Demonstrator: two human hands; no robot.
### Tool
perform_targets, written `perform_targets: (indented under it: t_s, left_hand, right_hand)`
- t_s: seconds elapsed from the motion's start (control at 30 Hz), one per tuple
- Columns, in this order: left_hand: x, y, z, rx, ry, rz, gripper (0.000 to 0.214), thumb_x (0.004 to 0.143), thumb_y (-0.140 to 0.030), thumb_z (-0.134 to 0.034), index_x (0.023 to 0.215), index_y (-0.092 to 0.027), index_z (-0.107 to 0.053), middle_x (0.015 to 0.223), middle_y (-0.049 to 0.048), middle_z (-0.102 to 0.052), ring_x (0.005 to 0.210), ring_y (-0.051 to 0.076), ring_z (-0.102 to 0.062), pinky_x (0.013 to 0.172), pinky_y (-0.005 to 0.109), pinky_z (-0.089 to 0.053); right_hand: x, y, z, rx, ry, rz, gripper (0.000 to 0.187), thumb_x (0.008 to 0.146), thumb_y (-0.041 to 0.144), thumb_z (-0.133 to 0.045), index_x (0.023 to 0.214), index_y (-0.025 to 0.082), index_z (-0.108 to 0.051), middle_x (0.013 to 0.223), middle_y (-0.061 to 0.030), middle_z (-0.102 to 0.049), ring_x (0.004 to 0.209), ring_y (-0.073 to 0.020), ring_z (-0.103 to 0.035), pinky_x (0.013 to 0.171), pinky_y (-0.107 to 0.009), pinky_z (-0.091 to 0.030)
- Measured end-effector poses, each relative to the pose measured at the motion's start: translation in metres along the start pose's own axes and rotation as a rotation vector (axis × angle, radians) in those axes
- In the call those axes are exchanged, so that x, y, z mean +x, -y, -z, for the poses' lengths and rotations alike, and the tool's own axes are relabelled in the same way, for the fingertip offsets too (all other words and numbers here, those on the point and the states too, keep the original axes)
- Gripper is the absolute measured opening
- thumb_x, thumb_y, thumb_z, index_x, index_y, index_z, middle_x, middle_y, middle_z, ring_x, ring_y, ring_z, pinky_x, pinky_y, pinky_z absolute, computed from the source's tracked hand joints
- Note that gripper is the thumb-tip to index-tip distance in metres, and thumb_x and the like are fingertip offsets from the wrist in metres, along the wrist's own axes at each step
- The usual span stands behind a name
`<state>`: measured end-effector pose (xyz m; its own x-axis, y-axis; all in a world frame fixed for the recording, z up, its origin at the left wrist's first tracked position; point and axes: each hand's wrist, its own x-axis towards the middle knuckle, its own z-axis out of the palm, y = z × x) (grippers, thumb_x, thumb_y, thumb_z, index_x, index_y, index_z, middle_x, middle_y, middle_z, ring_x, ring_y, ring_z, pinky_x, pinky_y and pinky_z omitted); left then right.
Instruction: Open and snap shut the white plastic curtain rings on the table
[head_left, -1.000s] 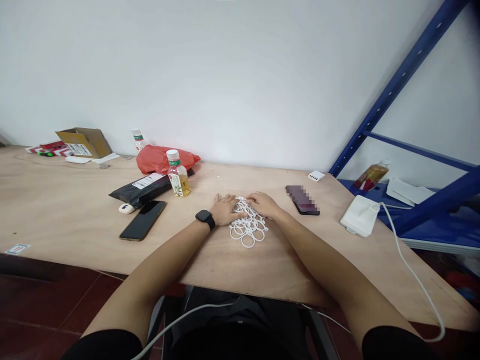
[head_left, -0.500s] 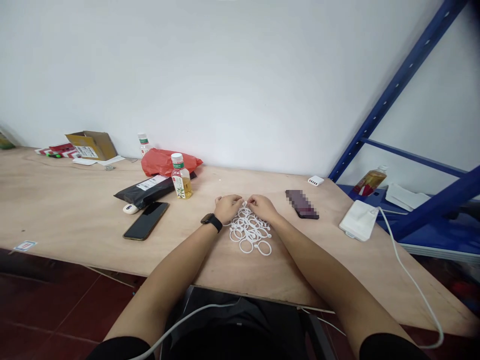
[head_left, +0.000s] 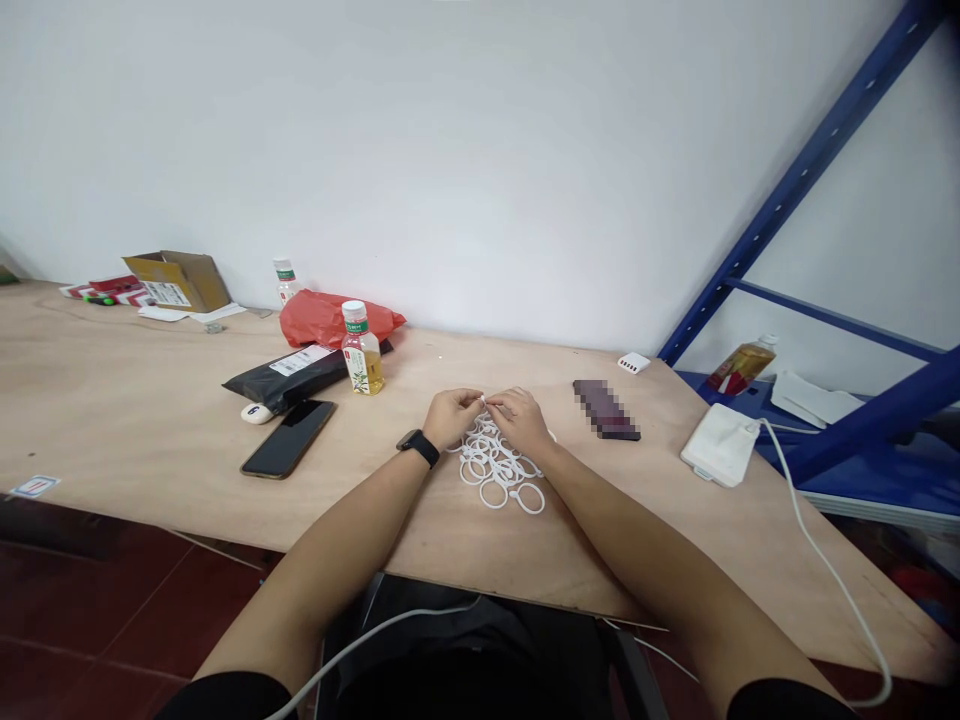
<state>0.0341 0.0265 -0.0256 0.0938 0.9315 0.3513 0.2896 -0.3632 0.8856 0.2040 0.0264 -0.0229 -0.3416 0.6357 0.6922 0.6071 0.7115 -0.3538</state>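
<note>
A loose pile of several white plastic rings (head_left: 498, 467) lies on the plywood table (head_left: 135, 420) in front of me. My left hand (head_left: 450, 415), with a black watch on its wrist, is raised a little above the far edge of the pile, its fingers pinched on a white ring. My right hand (head_left: 521, 417) is close beside it, fingers curled and pinching the same small white piece between the two hands.
A black phone (head_left: 289, 452), a tea bottle (head_left: 362, 350), a black parcel (head_left: 289, 375) and a red bag (head_left: 330, 318) lie to the left. To the right are another phone (head_left: 606, 408), a white power bank (head_left: 718, 445) with cable, and blue shelving (head_left: 862, 420).
Both hands went from lying flat on the ring pile to lifted and pinched together over its far edge. The pile spread slightly toward me.
</note>
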Motion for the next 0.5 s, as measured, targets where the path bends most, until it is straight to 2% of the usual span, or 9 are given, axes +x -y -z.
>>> perform_targets:
  t_s: [0.17,0.27,0.4,0.5]
  left_hand:
    - [-0.001,-0.004,-0.001,-0.051,0.013,0.028,0.017,0.072,-0.019,-0.059,0.081,-0.011,-0.071,0.063,0.0003,-0.065,0.054,0.01,-0.055,0.051,0.019,-0.041]
    - [0.0,-0.008,-0.003,-0.053,-0.029,0.03,0.014,0.069,-0.018,-0.056,0.073,-0.012,-0.068,0.056,-0.0021,-0.06,0.051,0.009,-0.051,0.05,0.019,-0.039]
    - [0.003,-0.009,-0.005,-0.024,-0.09,0.062,0.019,0.071,-0.015,-0.05,0.072,-0.013,-0.069,0.066,0.0021,-0.066,0.06,0.013,-0.058,0.058,0.023,-0.046]
    - [0.004,-0.007,0.0,0.138,-0.07,-0.041,0.032,0.073,-0.017,-0.054,0.099,-0.015,-0.072,0.094,0.0059,-0.072,0.085,0.018,-0.064,0.082,0.031,-0.049]
  right_hand:
    - [0.0,0.001,-0.001,0.076,-0.02,0.083,0.014,0.09,0.021,-0.056,0.089,0.023,-0.069,0.086,-0.0044,-0.072,0.085,-0.0201,-0.062,0.082,-0.037,-0.047]
    - [0.001,0.004,-0.002,0.09,-0.033,0.124,0.014,0.09,0.021,-0.056,0.089,0.023,-0.069,0.086,-0.0039,-0.072,0.084,-0.0195,-0.062,0.081,-0.037,-0.047]
    - [0.003,0.005,0.0,0.075,-0.025,0.121,0.013,0.09,0.025,-0.056,0.088,0.024,-0.069,0.087,-0.0035,-0.072,0.085,-0.0196,-0.062,0.082,-0.038,-0.047]
    - [0.005,-0.005,0.007,0.043,-0.112,0.022,0.013,0.09,0.027,-0.057,0.088,0.024,-0.07,0.087,-0.0038,-0.072,0.086,-0.0202,-0.062,0.082,-0.037,-0.047]
